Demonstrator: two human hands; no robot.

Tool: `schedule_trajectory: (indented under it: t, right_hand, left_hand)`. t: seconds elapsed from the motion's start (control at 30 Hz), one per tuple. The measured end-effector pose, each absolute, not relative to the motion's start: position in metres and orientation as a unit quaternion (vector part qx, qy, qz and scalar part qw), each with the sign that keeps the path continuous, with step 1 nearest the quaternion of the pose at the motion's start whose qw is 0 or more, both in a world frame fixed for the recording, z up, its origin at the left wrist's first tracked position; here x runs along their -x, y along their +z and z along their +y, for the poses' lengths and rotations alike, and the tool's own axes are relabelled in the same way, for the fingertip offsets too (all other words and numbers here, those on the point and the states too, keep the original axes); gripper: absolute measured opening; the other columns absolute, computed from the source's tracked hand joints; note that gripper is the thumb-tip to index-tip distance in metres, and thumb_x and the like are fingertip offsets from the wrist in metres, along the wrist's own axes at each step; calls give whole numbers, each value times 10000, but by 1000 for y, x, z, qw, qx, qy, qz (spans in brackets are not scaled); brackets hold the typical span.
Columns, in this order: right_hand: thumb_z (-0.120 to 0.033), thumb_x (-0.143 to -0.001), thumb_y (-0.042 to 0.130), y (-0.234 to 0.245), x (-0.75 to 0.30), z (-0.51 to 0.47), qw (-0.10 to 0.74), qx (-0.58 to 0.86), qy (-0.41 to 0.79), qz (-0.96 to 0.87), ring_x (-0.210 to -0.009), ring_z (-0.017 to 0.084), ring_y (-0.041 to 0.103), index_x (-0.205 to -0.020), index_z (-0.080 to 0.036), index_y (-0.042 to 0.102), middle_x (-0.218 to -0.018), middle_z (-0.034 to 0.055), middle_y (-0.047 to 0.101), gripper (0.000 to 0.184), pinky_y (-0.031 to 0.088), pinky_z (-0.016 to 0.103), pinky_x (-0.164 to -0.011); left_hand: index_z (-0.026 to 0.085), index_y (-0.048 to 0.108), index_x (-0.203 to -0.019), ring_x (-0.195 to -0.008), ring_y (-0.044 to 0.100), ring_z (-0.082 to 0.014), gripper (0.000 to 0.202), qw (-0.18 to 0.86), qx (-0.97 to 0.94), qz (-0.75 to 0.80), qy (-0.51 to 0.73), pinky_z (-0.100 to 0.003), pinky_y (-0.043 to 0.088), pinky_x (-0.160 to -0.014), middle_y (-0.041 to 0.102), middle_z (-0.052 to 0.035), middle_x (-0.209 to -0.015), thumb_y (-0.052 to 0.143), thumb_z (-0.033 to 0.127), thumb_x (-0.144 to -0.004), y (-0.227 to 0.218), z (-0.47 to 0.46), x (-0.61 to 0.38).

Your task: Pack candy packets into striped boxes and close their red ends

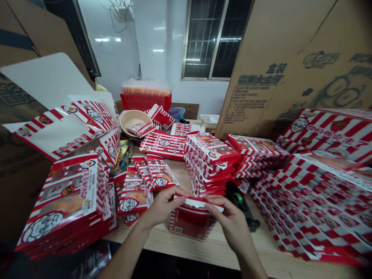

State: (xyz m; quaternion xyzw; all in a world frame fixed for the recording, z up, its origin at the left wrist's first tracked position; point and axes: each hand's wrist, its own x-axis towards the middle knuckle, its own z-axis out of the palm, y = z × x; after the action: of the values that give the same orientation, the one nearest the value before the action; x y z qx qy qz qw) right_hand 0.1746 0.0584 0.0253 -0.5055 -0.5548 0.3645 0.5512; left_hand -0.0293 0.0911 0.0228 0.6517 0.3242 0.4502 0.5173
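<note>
My left hand [164, 206] and my right hand [228, 223] both pinch the top edge of a red-and-white striped packaging box [192, 221], held upright just above the light wooden table [221, 248]. The box's red back faces me, and its top flap is near my fingers. Just left of my left hand lie several printed packages [135, 195]. A tall stack of striped boxes [209, 162] stands beyond my hands. To my right, a dark tape dispenser [240, 203] with a green roll sits close to my right hand.
Large fanned stacks of striped boxes [314, 201] fill the table's right side, and another stack [62, 205] sits at left. Behind stand a beige basin [132, 121], a red crate [145, 101] and tall cardboard sheets [290, 66].
</note>
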Motion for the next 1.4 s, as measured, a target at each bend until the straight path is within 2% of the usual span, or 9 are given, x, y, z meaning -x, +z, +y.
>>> schedule_trajectory:
  t: [0.07,0.3,0.5,0.6,0.8,0.93,1.13,1.23,1.4]
  right_hand:
    - [-361,-682,724,27,-178,57,546,479,374,-577,-774,223,681,-688,-204,723,-799,83,734,157,549,335,-750]
    - [-309,-720,716,31,-185,54,520,428,369,-640,-809,208,685,-702,-240,733,-829,57,741,73,546,332,-775]
    - [-272,-754,686,31,-175,49,468,415,312,-715,-961,235,651,-781,-270,746,-1009,79,716,66,505,379,-873]
    - [-319,-769,669,22,-181,43,486,424,342,-684,-1074,247,610,-878,-268,745,-1173,101,650,142,488,383,-909]
    - [-400,-755,670,15,-193,44,561,462,411,-550,-894,221,676,-775,-217,704,-936,92,730,187,541,328,-796]
    - [-330,-797,631,14,-188,42,567,457,351,-589,-880,212,677,-782,-225,699,-925,86,728,127,544,321,-784]
    - [-256,-821,602,-6,-180,28,569,448,236,-648,-1047,248,625,-840,-251,710,-1127,107,669,110,521,373,-858]
    - [-308,-854,561,-3,-180,31,596,450,274,-605,-957,226,663,-954,-241,681,-1021,104,706,170,540,354,-825]
    - [-399,-802,620,21,-185,41,559,471,350,-586,-834,222,690,-771,-213,688,-886,92,734,200,557,315,-755]
  left_hand:
    - [156,662,-842,-922,662,-177,181,470,-684,304,468,-319,504,-851,721,-86,-938,584,319,-848,21,89,32]
    - [186,626,-915,-954,645,-159,86,276,-788,281,474,-300,502,-829,691,-81,-1033,554,208,-873,14,77,34]
    - [198,606,-876,-931,623,-170,46,183,-817,257,483,-326,489,-813,685,-76,-995,562,207,-867,12,73,24]
    - [197,600,-878,-922,616,-172,31,170,-807,260,502,-331,486,-809,688,-72,-982,579,206,-858,8,74,23]
    - [195,599,-927,-983,630,-192,94,198,-802,266,497,-344,491,-833,685,-89,-1025,602,239,-844,4,77,25]
    - [189,596,-921,-959,637,-179,82,191,-791,272,514,-322,502,-812,686,-85,-1008,604,202,-841,0,74,22]
    - [188,607,-867,-887,646,-173,39,163,-784,284,526,-308,514,-767,690,-80,-947,577,209,-856,3,73,17]
    - [186,612,-877,-891,646,-173,64,171,-792,293,508,-296,515,-770,687,-86,-950,561,224,-866,6,73,19]
    - [192,617,-936,-921,643,-178,96,160,-799,288,503,-296,515,-796,682,-89,-988,588,228,-852,3,73,22]
